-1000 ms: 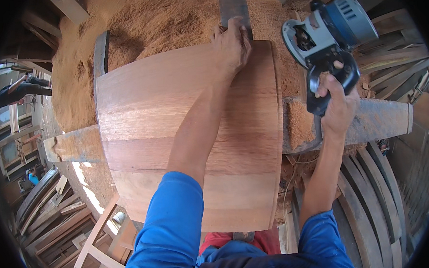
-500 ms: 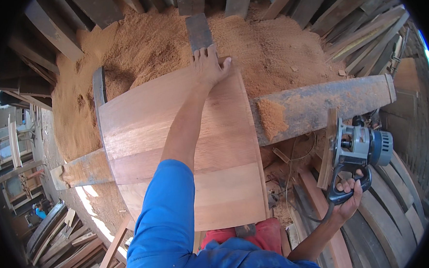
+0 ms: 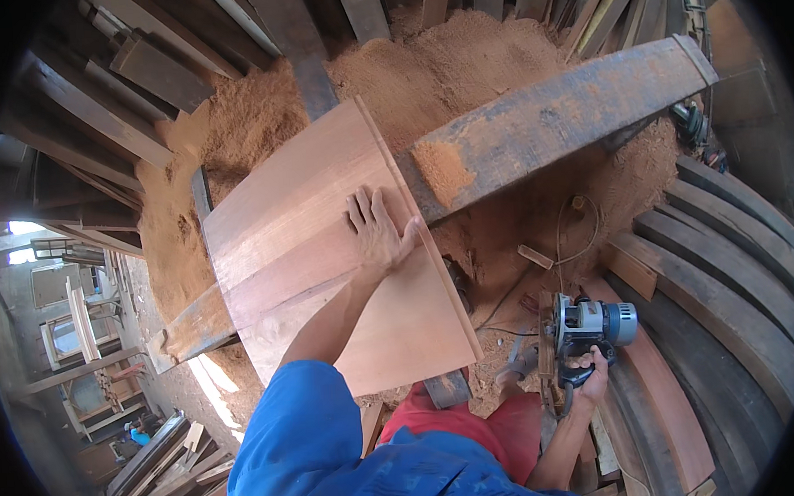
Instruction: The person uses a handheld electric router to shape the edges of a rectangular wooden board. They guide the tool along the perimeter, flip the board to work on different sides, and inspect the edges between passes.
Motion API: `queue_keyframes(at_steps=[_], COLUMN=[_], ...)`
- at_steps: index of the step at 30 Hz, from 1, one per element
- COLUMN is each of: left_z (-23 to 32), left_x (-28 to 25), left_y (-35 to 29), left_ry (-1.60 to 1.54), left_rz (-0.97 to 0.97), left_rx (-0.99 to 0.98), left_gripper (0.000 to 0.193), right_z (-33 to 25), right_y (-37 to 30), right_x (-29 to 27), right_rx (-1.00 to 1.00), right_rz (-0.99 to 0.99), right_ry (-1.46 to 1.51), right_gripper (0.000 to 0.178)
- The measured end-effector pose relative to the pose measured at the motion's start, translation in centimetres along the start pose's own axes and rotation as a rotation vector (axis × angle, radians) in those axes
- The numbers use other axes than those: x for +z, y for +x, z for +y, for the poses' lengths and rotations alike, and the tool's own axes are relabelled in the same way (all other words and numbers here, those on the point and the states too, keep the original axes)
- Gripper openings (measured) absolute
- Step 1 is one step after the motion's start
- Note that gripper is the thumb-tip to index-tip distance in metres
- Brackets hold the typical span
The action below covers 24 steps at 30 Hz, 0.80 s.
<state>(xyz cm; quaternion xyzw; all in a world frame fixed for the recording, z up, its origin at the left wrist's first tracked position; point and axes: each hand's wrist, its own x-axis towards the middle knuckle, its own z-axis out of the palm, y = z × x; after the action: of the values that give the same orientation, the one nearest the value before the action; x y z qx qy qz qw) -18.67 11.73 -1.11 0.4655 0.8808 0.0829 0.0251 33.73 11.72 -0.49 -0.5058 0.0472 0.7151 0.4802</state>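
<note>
My left hand lies flat on a broad reddish wooden panel, near its right edge, fingers spread and thumb by the rim. Lengthwise boards of slightly different tones make up the panel, and a stepped lip runs along its right side. Off to the right, my right hand is wrapped round the black handle of a grey and blue power router. The router is held on its side, apart from the panel. A strip of wood stands against its base, and its bit cannot be made out.
Under the panel runs a long dark worn beam, with sawdust on it. A sawdust heap spreads beyond. Curved timbers are stacked at the right, and planks lean at the far left. A cable loops on the ground.
The view has turned. My left hand has slid from the panel's far edge back toward me, onto its right part. My right hand has brought the router nearer my body.
</note>
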Motion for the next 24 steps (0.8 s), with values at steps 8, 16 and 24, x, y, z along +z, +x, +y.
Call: queue_keyframes(at_steps=[8,16,24], left_z=[2.2,1.9,0.9], left_x=[-1.4,-1.0,0.0], left_y=[-0.5,-0.5,-0.3], left_ry=[0.01,0.073,0.056], left_rz=[-0.056,-0.051,-0.04], left_rx=[-0.046,-0.055,0.055], left_gripper=[0.1,0.096,0.086], right_z=[2.6,6.1,7.6], right_y=[4.0,6.4,11.5], right_x=[-7.1,-8.7,-13.6], right_rx=[0.139,0.184,0.156], right_rz=[0.242,0.396,0.503], right_ry=[0.038,0.267,0.33], right_gripper=[0.014,0.023,0.022])
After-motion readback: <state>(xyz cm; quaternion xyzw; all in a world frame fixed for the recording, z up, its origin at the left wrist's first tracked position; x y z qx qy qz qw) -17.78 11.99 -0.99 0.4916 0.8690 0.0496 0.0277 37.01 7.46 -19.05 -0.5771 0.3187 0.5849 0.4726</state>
